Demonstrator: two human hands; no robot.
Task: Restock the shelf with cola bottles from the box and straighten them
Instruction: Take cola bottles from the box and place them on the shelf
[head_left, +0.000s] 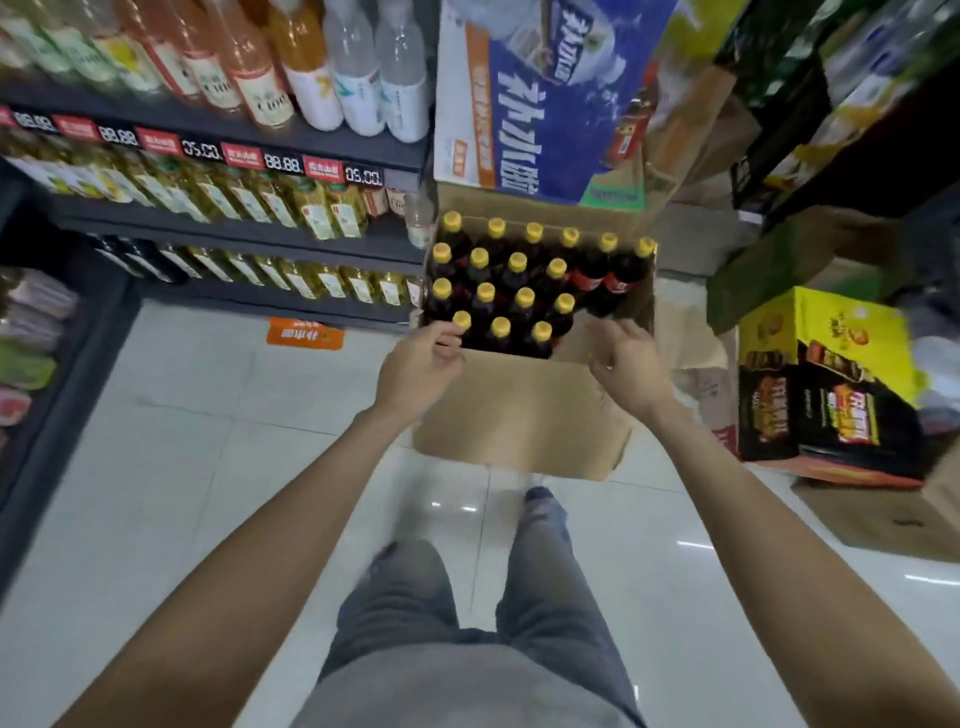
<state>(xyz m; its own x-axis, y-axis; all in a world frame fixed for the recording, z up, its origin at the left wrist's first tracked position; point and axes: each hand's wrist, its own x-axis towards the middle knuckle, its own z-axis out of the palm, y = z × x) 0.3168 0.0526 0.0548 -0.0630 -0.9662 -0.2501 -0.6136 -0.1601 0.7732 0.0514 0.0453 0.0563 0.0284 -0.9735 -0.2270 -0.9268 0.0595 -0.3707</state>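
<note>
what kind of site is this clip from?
Most likely a small grocery or convenience store aisle: shelves lined with drink bottles, red-and-black price tags along the shelf edge, and an open cardboard box of yellow-capped cola bottles on the floor for restocking.

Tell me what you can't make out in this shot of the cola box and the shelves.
Head view only:
- Cola bottles: the lower bodies are hidden by the box walls.
- Left hand: whether its fingertips touch a cap is unclear; its own knuckles cover them.
- Right hand: contact with the box edge is blurred.
- Price tags: product names are too blurred to read.
- Top shelf bottles: caps are cut off by the top edge.
</note>
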